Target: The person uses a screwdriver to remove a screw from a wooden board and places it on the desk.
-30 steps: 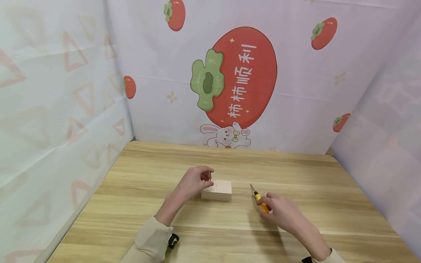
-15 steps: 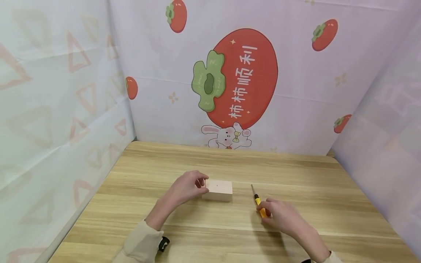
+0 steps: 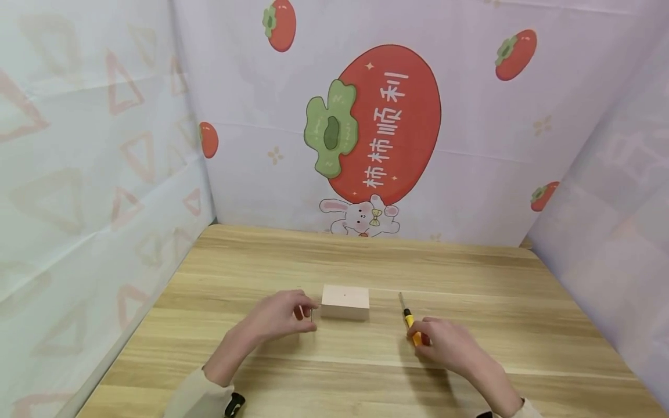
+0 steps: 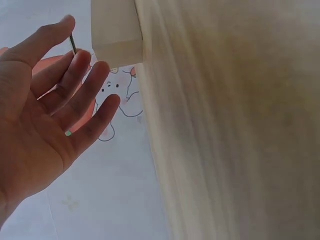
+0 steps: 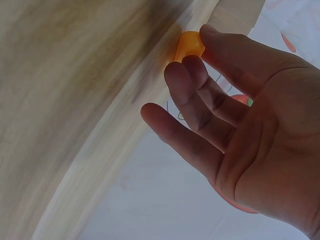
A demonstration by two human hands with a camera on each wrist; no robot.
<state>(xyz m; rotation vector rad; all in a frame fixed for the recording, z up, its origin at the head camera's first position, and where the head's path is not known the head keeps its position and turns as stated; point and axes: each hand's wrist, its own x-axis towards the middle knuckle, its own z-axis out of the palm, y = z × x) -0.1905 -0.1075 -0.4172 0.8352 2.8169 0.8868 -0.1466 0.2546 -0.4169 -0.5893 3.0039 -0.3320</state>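
Note:
My left hand (image 3: 279,318) pinches a thin metal screw (image 4: 73,43) between thumb and fingertip, just left of a pale wooden block (image 3: 345,296). The block sits on the table and has a small dark hole in its top face. To the right, my right hand (image 3: 450,346) holds a screwdriver (image 3: 409,319) by its yellow and orange handle, the shaft pointing toward the back. In the right wrist view, thumb and fingertips meet at the orange handle end (image 5: 190,43), low over the table; the rest of the screwdriver is hidden there.
The wood-grain table (image 3: 355,371) ends at a white backdrop (image 3: 251,191) printed with red persimmons and a rabbit. Printed cloth hangs along the left (image 3: 94,191) and right (image 3: 617,220) sides.
My left hand has moved from over the block to the left and nearer, carrying the screw off to the block's side. The right hand and screwdriver have shifted slightly nearer.

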